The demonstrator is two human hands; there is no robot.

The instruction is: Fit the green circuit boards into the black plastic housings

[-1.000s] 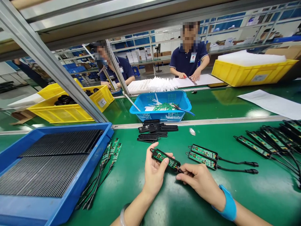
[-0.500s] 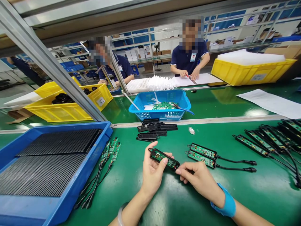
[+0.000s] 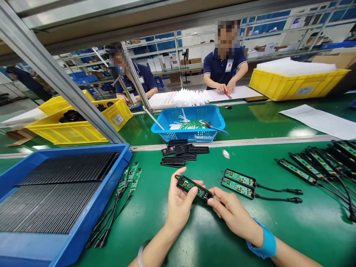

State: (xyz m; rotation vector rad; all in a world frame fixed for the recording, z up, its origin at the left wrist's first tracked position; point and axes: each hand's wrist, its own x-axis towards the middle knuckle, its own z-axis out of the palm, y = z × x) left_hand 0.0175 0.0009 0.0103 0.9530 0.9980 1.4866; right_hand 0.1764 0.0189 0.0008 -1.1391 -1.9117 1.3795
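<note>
My left hand [image 3: 180, 200] grips a green circuit board in a black plastic casing [image 3: 191, 188], its thumb pressed on the board's face. At the casing's lower right end, my right hand [image 3: 229, 211] pinches the spot where red wires show; any cable past there is hidden by the fingers. To the right lie two cased boards [image 3: 239, 178] with black cables. Bare boards with cables [image 3: 129, 180] rest left of my hands. Beyond them is a small pile of black casings [image 3: 180, 151].
A blue tray [image 3: 72, 222] of stacked black strips stands at left. Behind the casings sits a blue basket [image 3: 189, 135] with green and white pieces. More cased boards [image 3: 299, 171] lie at right. Across the bench, two people [image 3: 225, 68] work near yellow bins [image 3: 297, 87].
My right hand's fingers have extended and closed further over the casing's wire end. The left hand keeps its hold. Across the bench, a person's hands have shifted with a red-handled tool.
</note>
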